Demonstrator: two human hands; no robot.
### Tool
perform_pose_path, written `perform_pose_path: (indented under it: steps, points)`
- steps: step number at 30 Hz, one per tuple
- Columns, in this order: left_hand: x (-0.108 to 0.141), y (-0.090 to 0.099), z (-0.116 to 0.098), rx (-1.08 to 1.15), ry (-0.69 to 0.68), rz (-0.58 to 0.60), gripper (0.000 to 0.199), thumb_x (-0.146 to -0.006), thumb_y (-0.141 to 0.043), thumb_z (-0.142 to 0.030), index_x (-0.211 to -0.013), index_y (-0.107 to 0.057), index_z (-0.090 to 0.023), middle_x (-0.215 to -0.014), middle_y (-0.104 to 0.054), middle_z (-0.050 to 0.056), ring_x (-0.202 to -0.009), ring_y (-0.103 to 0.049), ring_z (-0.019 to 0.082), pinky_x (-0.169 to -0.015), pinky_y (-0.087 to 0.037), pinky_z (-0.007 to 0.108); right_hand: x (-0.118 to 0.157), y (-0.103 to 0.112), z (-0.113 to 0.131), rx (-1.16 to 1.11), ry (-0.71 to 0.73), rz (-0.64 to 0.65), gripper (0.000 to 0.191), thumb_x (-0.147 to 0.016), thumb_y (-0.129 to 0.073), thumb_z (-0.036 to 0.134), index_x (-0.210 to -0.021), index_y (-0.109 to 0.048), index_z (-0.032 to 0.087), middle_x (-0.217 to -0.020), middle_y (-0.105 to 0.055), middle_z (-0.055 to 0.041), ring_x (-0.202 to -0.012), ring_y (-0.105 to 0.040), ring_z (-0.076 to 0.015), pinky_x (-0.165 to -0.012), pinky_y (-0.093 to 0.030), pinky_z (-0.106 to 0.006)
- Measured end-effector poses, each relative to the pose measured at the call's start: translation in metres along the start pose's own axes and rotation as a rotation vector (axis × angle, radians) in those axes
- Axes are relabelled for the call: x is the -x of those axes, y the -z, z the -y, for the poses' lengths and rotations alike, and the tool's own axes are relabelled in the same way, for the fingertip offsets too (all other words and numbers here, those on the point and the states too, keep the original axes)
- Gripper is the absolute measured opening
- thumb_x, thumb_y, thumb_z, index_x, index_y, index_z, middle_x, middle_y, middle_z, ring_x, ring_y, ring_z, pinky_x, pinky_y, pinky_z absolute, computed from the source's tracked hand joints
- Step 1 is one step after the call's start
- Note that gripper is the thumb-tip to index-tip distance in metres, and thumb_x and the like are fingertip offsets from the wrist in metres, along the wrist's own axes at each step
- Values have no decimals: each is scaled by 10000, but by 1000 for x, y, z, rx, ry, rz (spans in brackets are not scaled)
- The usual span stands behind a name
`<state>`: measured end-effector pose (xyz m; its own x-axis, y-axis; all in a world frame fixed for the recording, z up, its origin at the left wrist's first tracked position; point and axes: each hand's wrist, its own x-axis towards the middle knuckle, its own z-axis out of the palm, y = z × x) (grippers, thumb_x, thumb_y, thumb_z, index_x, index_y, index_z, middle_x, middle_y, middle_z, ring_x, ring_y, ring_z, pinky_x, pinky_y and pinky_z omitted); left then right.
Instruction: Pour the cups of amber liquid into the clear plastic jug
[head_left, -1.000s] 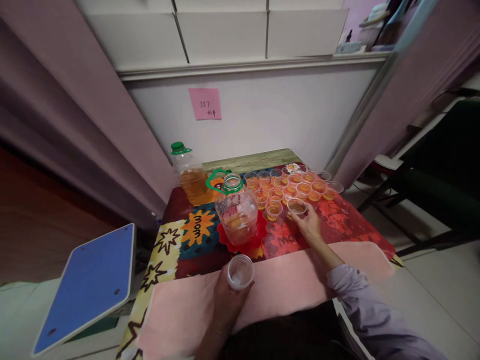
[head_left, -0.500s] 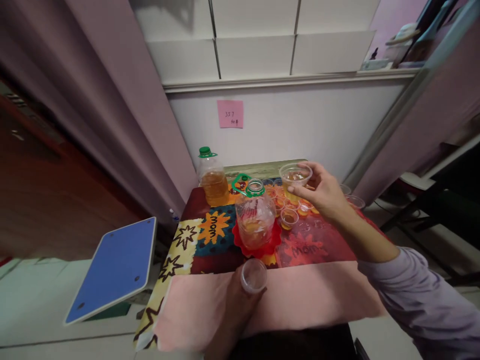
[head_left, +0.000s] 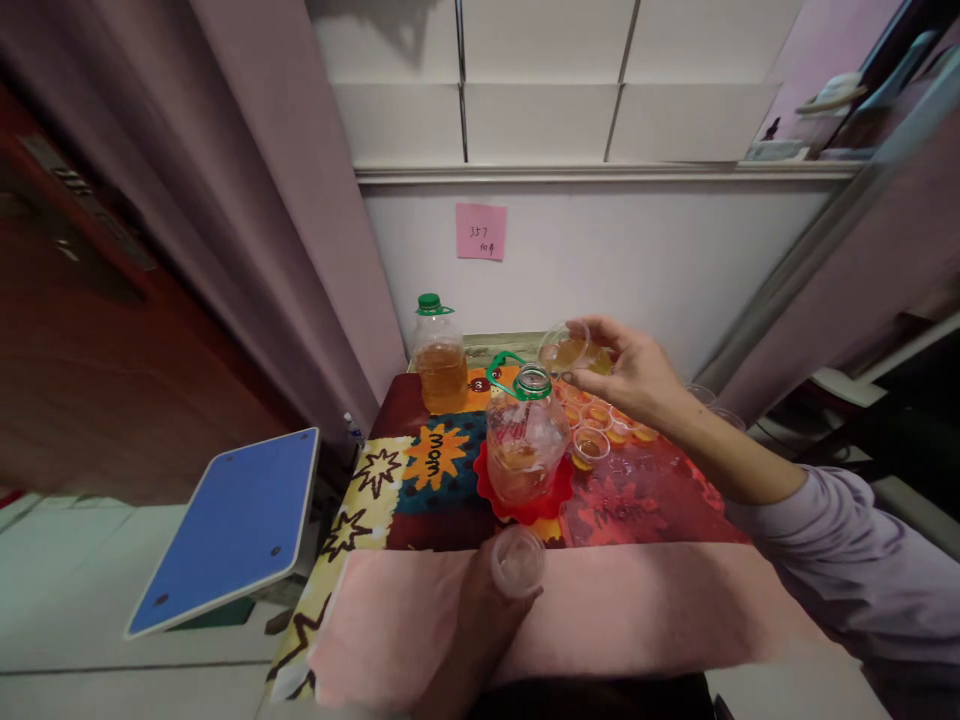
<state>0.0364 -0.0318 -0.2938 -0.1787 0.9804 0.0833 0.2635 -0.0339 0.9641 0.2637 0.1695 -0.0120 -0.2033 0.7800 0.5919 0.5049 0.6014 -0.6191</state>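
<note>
Your right hand [head_left: 637, 375] has lifted a filled cup [head_left: 568, 352] off the tabletop [head_left: 630, 500] and now tips it over the open jug [head_left: 525, 440]. Your left hand [head_left: 487, 620] still grips an empty cup [head_left: 517, 560] near you.

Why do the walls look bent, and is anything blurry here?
Head view: the wide lens bows the curtains and wall ledge toward the edges. The right hand and its tilted cup are slightly smeared. The left hand with the empty cup sits close and soft. Lighting is dim and even, without harsh glare.
</note>
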Motion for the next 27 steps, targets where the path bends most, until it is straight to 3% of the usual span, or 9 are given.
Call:
perform_pose_path:
  steps: [11,22,27]
  points:
    - [-2,-1,3,-28,-21,3,725,-635,-881,-242,-1346,-742,-258,-1334,-821,106,-1265,-762,351,-1145,-593,555,-5,5,7,163,76,11,580,-769,-814,254,-1346,-759,249,-1269,-820,-91,-1135,-792,-329,-1048,-633,-555]
    - [-1,-2,10,-53,-52,-6,722,-635,-890,-252,-1342,-744,-260,-1325,-821,103,-1241,-776,348,-1118,-620,542,-10,11,21,295,190,26,594,-785,-728,187,-1373,-745,269,-1306,-790,-90,-1170,-772,-322,-1045,-628,-505]
    - [0,-2,0,-46,-72,-12,697,-656,-869,-229,-1341,-743,-256,-1315,-822,94,-1234,-772,331,-1127,-608,524,-11,11,24,343,228,26,590,-816,-729,180,-1399,-737,266,-1341,-785,-96,-1176,-770,-321,-1013,-644,-489]
